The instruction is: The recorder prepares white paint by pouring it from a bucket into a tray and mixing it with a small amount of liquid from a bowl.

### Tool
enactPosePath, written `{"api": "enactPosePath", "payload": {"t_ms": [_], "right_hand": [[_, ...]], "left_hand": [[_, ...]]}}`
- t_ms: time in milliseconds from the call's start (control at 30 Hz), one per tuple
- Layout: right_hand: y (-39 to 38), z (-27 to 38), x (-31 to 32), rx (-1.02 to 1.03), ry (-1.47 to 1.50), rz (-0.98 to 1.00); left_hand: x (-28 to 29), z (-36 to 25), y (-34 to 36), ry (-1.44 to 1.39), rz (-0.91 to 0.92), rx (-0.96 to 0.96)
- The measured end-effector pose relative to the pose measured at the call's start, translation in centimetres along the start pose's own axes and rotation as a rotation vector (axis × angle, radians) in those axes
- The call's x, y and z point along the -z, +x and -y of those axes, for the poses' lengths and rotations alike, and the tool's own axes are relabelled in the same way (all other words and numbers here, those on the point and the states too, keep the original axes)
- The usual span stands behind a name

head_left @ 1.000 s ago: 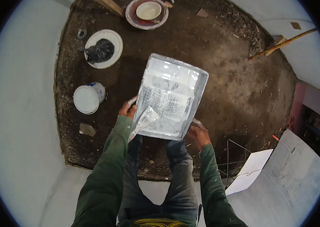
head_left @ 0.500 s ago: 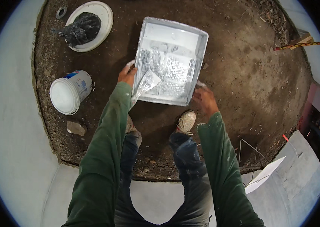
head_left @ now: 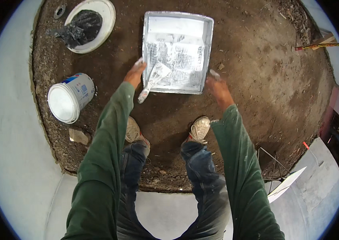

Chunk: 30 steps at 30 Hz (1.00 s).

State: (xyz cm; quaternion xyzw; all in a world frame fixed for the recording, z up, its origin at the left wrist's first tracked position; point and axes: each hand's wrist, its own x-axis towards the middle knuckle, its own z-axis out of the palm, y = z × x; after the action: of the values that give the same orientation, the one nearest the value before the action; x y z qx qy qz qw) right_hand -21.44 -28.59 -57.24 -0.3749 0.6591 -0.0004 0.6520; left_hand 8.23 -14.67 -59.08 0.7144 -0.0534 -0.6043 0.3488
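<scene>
A grey paint tray (head_left: 177, 86) smeared with white paint lies on the dirt ahead of my feet. Across its near left corner rests a paint-covered putty knife (head_left: 159, 72), blade inside and handle sticking out over the rim. My left hand (head_left: 135, 73) is at the tray's left side, thumb against the rim; its other fingers are partly hidden. Beside the near right edge is my right hand (head_left: 218, 86), slightly apart from the tray, fingers loosely stretched and whitened at the tips.
To the left a white bucket (head_left: 71, 98) lies tipped near a stone block (head_left: 79, 135). Farther off, a round white lid (head_left: 107, 30) carries a black plastic bag (head_left: 83, 28). A pale wall (head_left: 9, 120) borders the left. Thin metal rods (head_left: 275, 160) stand at the right.
The paint tray has moved farther from me and straightened, with the putty knife still across its corner. My right hand has come slightly away from its edge.
</scene>
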Motion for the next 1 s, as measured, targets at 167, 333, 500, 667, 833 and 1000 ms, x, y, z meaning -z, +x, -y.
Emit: {"api": "enactPosePath", "payload": {"t_ms": [167,333,500,667,833,1000], "right_hand": [[-6.6,-4.7,2.6,0.107,-0.188,-0.008],[-24.9,-7.5,4.5,0.257,-0.813,-0.014],[-43.6,-8.9,6.8,0.446,-0.968,0.027],[-55.9,-3.0,3.6,0.255,-0.862,0.246],[-58.3,-4.3,1.5,0.178,-0.941,0.130],[-60.6,-5.0,3.4,0.310,-0.941,0.215]], "left_hand": [[2.7,3.8,-7.8,0.046,0.003,-0.117],[4.6,4.1,-26.4,0.363,0.061,0.005],[9.0,1.8,-47.3,0.849,0.001,-0.320],[11.2,1.1,-59.8,0.934,0.128,-0.167],[12.3,2.4,-59.0,0.922,0.210,-0.209],[12.7,-0.2,-60.0,0.878,0.234,0.082]]}}
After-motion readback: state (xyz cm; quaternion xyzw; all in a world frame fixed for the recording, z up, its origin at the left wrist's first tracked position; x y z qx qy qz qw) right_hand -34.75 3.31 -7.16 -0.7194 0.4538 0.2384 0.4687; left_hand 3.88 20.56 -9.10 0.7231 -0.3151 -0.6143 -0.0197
